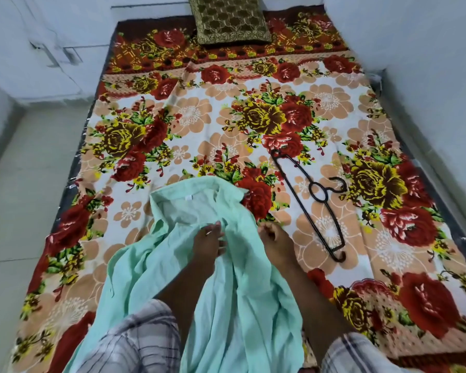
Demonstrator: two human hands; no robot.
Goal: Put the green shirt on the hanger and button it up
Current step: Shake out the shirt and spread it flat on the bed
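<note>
The shirt [172, 265], pale green, lies crumpled on the near part of the bed [320, 238], its long axis running from the near edge away toward the pillow [229, 20]. Its collar end points away from the person, opened so the inside with a small white label shows. The lower part drapes over the person's lap and checked sleeves.

The left hand [209, 244] rests on the shirt just below the collar, fingers curled and pinching a fold of the cloth; its grip is closed on the fabric. The right hand [276, 242] sits just beside it at the shirt's right edge, fingers curled in as a loose fist; whether its grip holds the edge of the cloth I cannot tell.

To the right, apart from the shirt, the black hanger [315, 195] lies flat on the flowered blanket [199, 117]. Its long axis runs diagonally, from far left to near right, and its hook points right. Nothing hangs on it.
</note>
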